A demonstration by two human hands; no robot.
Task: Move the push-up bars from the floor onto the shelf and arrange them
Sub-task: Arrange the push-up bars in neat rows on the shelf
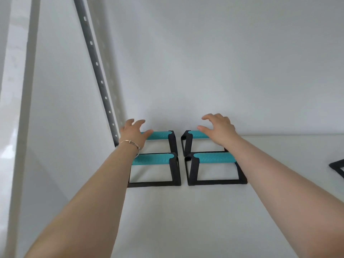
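1. Four push-up bars stand in a two-by-two block at the back left of the white shelf (186,220); the rear left bar (163,135) and rear right bar (188,140) sit close to the back wall (204,71); little room behind them.
2. Narrow gaps separate the front left bar (158,159) from the front right bar (210,158), and each from the bar behind it.
3. A perforated grey upright (96,64) bounds the block's left side.
4. Both forearms lie over the outer ends of the front bars.
5. The shelf in front of the block is bare; to the right it is bare as far as a dark frame (337,167) at the edge of view.
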